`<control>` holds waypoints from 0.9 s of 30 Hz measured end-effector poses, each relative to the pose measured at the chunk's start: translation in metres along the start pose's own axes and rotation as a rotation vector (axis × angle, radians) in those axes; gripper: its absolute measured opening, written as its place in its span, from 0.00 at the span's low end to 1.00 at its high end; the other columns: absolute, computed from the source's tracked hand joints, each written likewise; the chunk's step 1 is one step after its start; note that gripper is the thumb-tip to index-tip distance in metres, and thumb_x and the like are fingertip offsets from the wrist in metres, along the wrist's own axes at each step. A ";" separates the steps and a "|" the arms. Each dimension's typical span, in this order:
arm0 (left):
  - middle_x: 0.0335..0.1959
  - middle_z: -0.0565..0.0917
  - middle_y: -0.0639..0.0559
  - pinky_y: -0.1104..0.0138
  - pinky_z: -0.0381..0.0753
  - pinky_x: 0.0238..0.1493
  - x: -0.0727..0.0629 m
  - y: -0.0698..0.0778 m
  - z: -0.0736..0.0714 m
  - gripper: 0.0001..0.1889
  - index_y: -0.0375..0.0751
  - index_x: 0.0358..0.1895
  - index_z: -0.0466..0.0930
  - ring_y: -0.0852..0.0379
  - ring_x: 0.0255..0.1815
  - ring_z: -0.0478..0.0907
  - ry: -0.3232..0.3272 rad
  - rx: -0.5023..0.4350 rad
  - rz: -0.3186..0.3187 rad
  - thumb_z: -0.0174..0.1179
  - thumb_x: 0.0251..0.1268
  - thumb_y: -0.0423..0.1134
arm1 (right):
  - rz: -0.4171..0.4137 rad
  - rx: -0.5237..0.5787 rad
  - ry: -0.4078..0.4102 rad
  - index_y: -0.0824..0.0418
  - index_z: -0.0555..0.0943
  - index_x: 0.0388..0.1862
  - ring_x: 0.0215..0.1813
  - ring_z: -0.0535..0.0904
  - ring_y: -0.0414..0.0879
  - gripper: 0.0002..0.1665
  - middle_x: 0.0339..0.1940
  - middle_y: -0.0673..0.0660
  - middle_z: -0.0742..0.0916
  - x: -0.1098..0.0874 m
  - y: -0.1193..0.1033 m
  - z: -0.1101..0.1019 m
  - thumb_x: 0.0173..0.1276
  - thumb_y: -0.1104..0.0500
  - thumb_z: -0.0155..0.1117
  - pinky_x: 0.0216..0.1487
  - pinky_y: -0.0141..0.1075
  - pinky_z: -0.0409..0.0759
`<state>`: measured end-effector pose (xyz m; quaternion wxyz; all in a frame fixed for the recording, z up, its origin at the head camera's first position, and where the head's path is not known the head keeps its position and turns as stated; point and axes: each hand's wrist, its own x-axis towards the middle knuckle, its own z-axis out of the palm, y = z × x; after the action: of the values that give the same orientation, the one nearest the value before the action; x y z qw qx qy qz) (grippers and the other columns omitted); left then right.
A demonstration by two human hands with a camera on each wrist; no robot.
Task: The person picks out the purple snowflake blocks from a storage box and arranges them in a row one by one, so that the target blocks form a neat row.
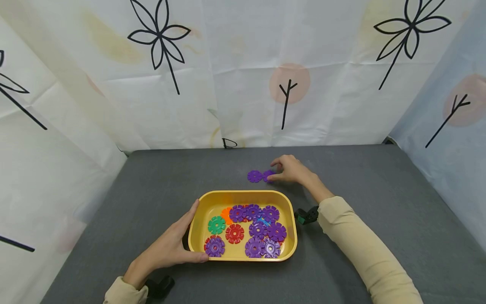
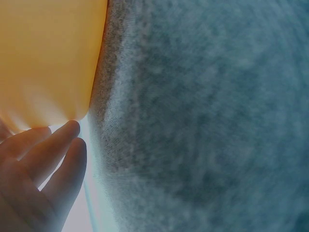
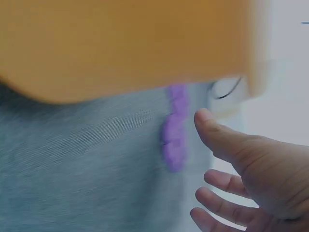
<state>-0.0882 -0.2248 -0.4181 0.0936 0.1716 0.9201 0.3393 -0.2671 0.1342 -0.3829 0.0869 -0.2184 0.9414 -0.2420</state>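
A yellow tray (image 1: 243,258) holds loose flower-shaped plastic discs, among them a red disc (image 1: 234,233), a green disc (image 1: 217,225) and several purple ones (image 1: 276,232). My left hand (image 1: 172,247) grips the tray's left end, thumb along the front rim and fingers at the side; in the left wrist view its fingertips touch the tray wall. Beyond the tray, two purple discs (image 1: 255,176) lie side by side, joined or touching. Over the right one is my right hand (image 1: 292,171), thumb overlapping it. In the right wrist view its fingers are spread, apart from the purple discs (image 3: 174,140).
The grey table (image 1: 182,169) runs back to a white printed cloth (image 1: 243,105), with more cloth at both sides. Black devices are worn on both wrists, the right one (image 1: 306,215) beside the tray's right edge.
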 end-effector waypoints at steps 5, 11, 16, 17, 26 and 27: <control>0.83 0.57 0.43 0.50 0.77 0.67 0.000 0.000 0.000 0.70 0.48 0.85 0.36 0.43 0.75 0.69 0.000 0.002 0.004 0.78 0.46 0.62 | -0.124 0.024 0.065 0.67 0.83 0.62 0.40 0.85 0.52 0.30 0.50 0.68 0.86 -0.005 -0.025 -0.021 0.65 0.52 0.75 0.42 0.43 0.84; 0.83 0.58 0.43 0.51 0.78 0.67 0.000 0.000 0.000 0.70 0.47 0.85 0.36 0.43 0.75 0.69 0.003 0.004 0.010 0.78 0.46 0.62 | -0.260 0.052 0.058 0.61 0.84 0.62 0.52 0.85 0.56 0.28 0.51 0.61 0.88 -0.012 -0.071 -0.033 0.66 0.50 0.75 0.55 0.48 0.83; 0.83 0.57 0.41 0.48 0.77 0.67 0.001 0.000 0.001 0.69 0.46 0.85 0.35 0.41 0.75 0.69 -0.007 0.001 0.018 0.78 0.48 0.61 | -0.450 0.060 0.006 0.59 0.86 0.60 0.50 0.84 0.50 0.25 0.49 0.58 0.88 -0.017 -0.102 -0.022 0.67 0.51 0.74 0.51 0.38 0.85; 0.83 0.57 0.41 0.47 0.77 0.67 0.001 0.000 0.001 0.69 0.47 0.85 0.35 0.40 0.76 0.68 -0.010 -0.001 0.019 0.77 0.49 0.60 | -0.486 0.060 -0.010 0.59 0.86 0.59 0.49 0.84 0.49 0.25 0.49 0.57 0.88 -0.017 -0.107 -0.019 0.67 0.51 0.74 0.50 0.35 0.85; 0.84 0.53 0.43 0.41 0.73 0.68 0.000 -0.001 -0.001 0.69 0.49 0.85 0.32 0.39 0.79 0.64 -0.018 -0.025 0.033 0.77 0.50 0.59 | -0.680 0.148 -0.280 0.61 0.86 0.59 0.45 0.84 0.45 0.23 0.46 0.58 0.89 -0.011 -0.133 0.016 0.68 0.53 0.73 0.48 0.35 0.86; 0.85 0.53 0.44 0.42 0.73 0.69 -0.001 -0.001 -0.001 0.69 0.50 0.85 0.32 0.40 0.79 0.64 -0.019 -0.024 0.030 0.77 0.50 0.59 | -0.695 0.156 -0.324 0.61 0.86 0.59 0.46 0.84 0.46 0.23 0.47 0.58 0.89 -0.010 -0.134 0.021 0.68 0.53 0.73 0.49 0.35 0.86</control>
<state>-0.0882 -0.2263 -0.4177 0.0992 0.1876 0.9124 0.3499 -0.2032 0.0243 -0.3342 0.1634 -0.5524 0.7642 -0.2902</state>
